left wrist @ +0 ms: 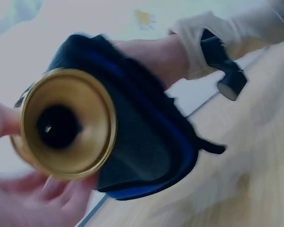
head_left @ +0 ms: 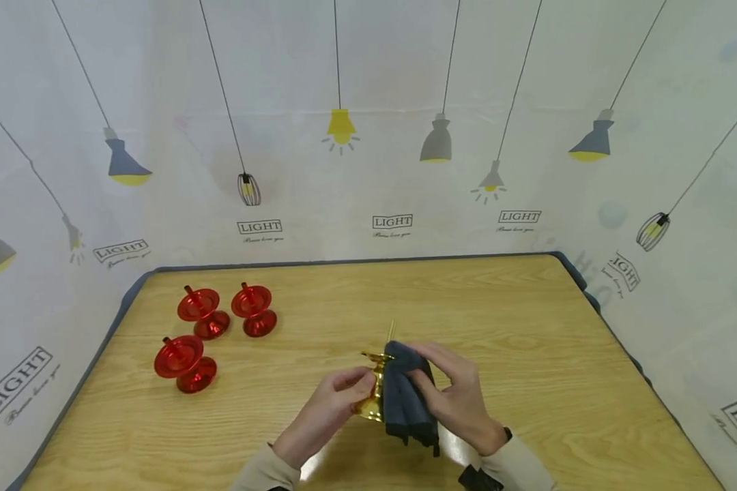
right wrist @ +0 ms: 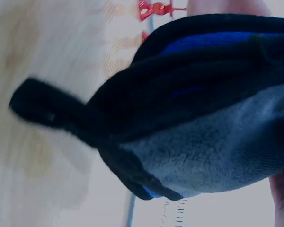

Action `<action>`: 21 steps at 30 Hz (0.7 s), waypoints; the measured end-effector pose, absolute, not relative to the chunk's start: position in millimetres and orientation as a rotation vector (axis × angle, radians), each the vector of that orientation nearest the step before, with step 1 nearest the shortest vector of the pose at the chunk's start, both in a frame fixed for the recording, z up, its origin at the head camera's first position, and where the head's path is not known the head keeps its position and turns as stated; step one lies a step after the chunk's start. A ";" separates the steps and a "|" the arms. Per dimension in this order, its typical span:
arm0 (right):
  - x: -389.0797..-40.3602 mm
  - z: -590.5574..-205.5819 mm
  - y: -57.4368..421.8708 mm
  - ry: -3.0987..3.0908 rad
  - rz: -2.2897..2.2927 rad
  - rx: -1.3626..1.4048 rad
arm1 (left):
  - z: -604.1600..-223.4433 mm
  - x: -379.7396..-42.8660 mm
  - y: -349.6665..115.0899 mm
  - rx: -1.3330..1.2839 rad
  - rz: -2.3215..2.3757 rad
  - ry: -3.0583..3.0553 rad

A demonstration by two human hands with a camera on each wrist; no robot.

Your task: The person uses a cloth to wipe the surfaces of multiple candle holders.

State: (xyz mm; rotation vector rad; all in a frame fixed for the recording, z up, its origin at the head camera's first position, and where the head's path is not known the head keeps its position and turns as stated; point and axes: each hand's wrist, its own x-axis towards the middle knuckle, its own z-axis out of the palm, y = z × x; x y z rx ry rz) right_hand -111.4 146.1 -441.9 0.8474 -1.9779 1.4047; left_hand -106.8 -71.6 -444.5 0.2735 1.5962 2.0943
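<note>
A shiny gold candle holder (head_left: pixel 371 408) with a thin spike at its top is pinched between the thumb and fingers of my left hand (head_left: pixel 339 397). In the left wrist view its round hollow base (left wrist: pixel 98 123) faces the camera. My right hand (head_left: pixel 463 395) grips a dark blue-grey cloth (head_left: pixel 400 395), which is folded against the right side of the holder and covers part of it. The cloth (right wrist: pixel 203 146) fills most of the right wrist view and shows dark edging and a loose strap end. Both hands are above the front middle of the table.
Three red candle holders (head_left: pixel 211 326) with dish tops and short stems stand at the left of the wooden table (head_left: pixel 497 320). A pale wall covering (head_left: pixel 381 184) printed with lamps rises along the back and both sides.
</note>
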 end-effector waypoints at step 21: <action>-108.9 -442.7 146.4 -1.951 1.604 0.868 | -452.2 -104.0 -66.8 0.308 2.182 1.375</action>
